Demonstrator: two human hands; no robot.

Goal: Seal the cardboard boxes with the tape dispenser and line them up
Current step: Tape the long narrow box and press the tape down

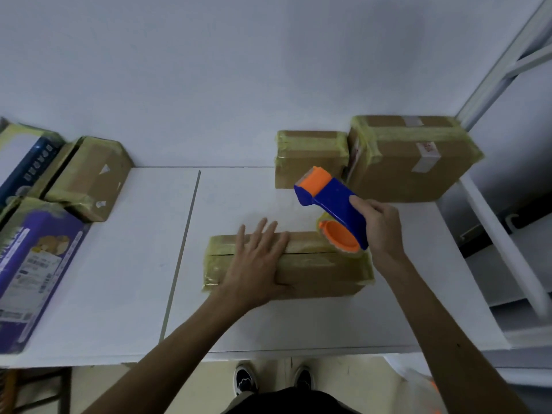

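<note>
A long cardboard box [322, 270] with yellowish tape on its ends lies in the middle of the white table. My left hand [257, 264] lies flat on the box's left half, fingers spread and straight. My right hand [380, 231] grips the handle of a blue and orange tape dispenser [331, 204], held just above the box's right end with its tape roll close to the top. Two taped boxes stand at the back right against the wall: a small one [310, 156] and a bigger one [415, 156], side by side.
At the left stand a taped brown box [92, 177], a purple printed carton [33, 264] and a blue and white carton [21, 156]. A seam runs down the table [179, 258]. A metal shelf frame [507, 70] rises at the right. My shoes show below the table's front edge.
</note>
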